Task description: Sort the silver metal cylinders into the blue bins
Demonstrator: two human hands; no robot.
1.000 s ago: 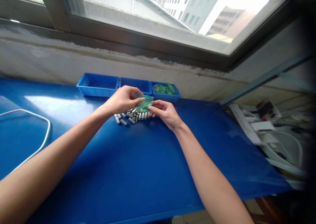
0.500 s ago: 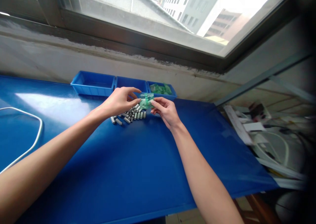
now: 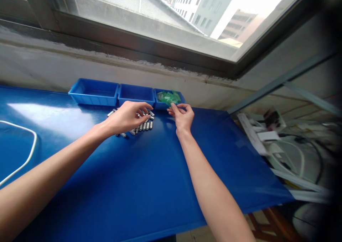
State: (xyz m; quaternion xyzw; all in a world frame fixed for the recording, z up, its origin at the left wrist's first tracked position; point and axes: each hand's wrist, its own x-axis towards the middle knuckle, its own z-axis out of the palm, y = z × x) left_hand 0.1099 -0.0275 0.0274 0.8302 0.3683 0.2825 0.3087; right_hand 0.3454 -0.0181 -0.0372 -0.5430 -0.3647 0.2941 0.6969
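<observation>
The left hand [image 3: 128, 117] has its thumb and forefinger spread apart, with a loose heap of small silver metal cylinders [image 3: 144, 126] beneath and around the fingertips; whether they touch any is unclear. The right hand [image 3: 185, 119] has thumb and forefinger close together at a cluster of translucent green plastic packets [image 3: 171, 98], though whether they pinch one cannot be told. Those packets lie just past the right fingertips, in a blue rectangular plastic tray [image 3: 160, 105]. A matching middle tray [image 3: 136, 93] sits just beyond the left fingers, and a longer blue tray [image 3: 93, 99] lies beyond and to their left.
</observation>
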